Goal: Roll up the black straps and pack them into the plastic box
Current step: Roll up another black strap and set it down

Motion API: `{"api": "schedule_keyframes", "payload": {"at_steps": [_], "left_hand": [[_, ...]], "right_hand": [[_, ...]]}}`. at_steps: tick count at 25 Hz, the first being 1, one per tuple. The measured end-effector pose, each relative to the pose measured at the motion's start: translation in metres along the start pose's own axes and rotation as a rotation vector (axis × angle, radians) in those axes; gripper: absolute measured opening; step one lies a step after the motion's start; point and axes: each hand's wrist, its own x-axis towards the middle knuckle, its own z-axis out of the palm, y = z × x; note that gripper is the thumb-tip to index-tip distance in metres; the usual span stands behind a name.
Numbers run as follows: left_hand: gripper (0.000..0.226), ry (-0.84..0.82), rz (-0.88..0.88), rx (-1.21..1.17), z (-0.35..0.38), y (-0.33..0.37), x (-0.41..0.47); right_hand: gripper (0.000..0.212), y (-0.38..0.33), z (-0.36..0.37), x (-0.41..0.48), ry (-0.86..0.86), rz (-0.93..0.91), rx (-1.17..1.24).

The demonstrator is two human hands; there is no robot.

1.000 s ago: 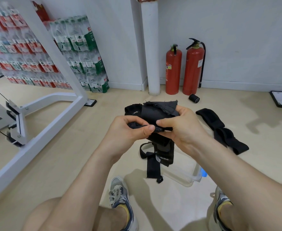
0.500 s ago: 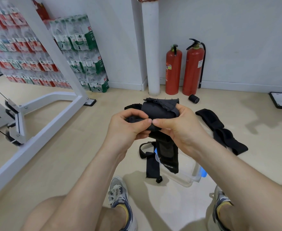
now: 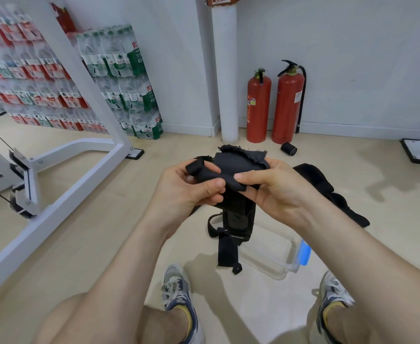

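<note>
In the head view, I hold a black strap (image 3: 231, 165) up between my two hands. My left hand (image 3: 191, 187) pinches the rolled part. My right hand (image 3: 276, 189) pinches the edge right beside it. The loose end hangs down under my hands, over the plastic box (image 3: 268, 256) on the floor. Its small white letters are too tiny to read. Another strap (image 3: 338, 204) lies past my right hand.

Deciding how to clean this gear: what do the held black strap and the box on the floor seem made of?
The black strap: matte, soft woven fabric, judging by its frayed upper edge and limp hang; fibre unclear. The plastic box: clear, glossy rigid plastic, since the floor shows through it; its blue latch looks opaque plastic.
</note>
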Motion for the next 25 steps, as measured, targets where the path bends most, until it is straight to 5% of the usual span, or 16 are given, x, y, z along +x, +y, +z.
{"api": "schedule_keyframes", "payload": {"at_steps": [7,12,18,25], "left_hand": [[0.007,0.143,-0.039,0.133,0.007,-0.01,0.004],[0.021,0.29,-0.014,0.073,0.017,-0.014,0.005],[0.032,0.004,-0.092,-0.172,0.009,-0.009,0.001],[0.028,-0.188,-0.058,-0.065,-0.003,-0.008,0.004]], "right_hand": [[0.047,0.007,0.002,0.004,0.052,-0.15,-0.144],[0.047,0.01,0.005,0.002,0.043,-0.144,-0.178],[0.04,0.004,0.0,0.003,0.068,-0.099,-0.032],[0.035,-0.001,0.001,-0.002,-0.019,-0.022,-0.027]]}}
